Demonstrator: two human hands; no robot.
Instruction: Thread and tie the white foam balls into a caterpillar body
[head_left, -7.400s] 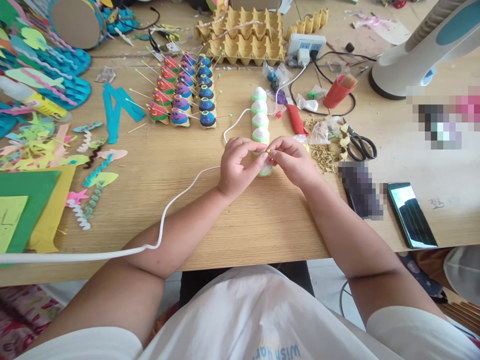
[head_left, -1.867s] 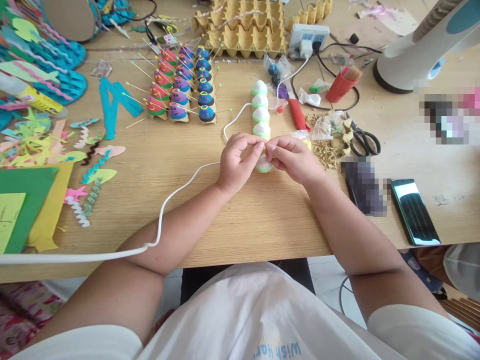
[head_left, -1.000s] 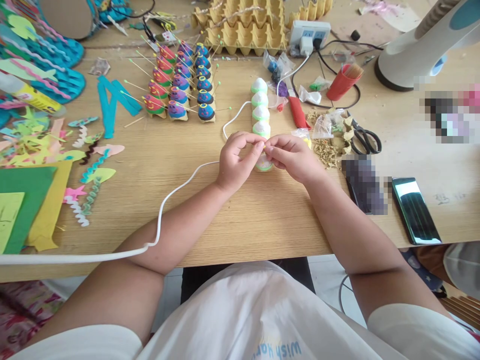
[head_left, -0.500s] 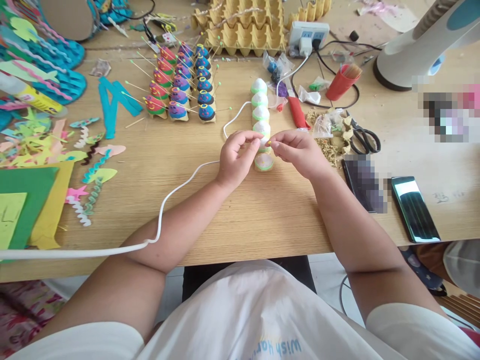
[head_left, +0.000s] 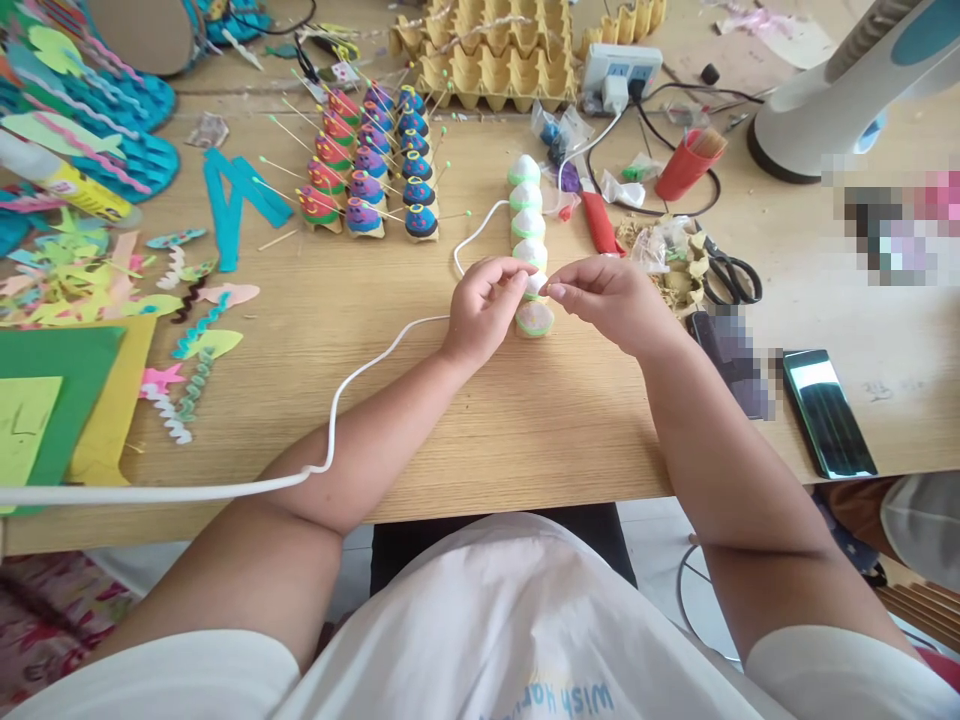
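Observation:
A chain of white-and-green paper cups [head_left: 528, 224] runs down the middle of the wooden table [head_left: 525, 430]. My left hand [head_left: 480, 310] is curled, with thumb and forefinger pinched on the white cup [head_left: 535, 284] near the chain's front end. My right hand [head_left: 611, 300] faces it a few centimetres away. Its thumb and forefinger are pinched on something too small to name. The front cup [head_left: 535, 320], green-rimmed, lies on the table just below both sets of fingertips.
Rows of painted cups with toothpick feelers [head_left: 367, 185] stand at back left, with egg cartons [head_left: 495, 60] and a power strip [head_left: 616, 68] behind. A red cup [head_left: 679, 172], scissors [head_left: 724, 277], a phone [head_left: 829, 412] and a fan base [head_left: 825, 120] sit right. A white cable [head_left: 375, 360] crosses my left arm; foam cutouts [head_left: 75, 300] lie left.
My hands have drawn slightly apart. The right hand has moved up and to the right, uncovering the front cup. The left hand keeps its pinch at the chain.

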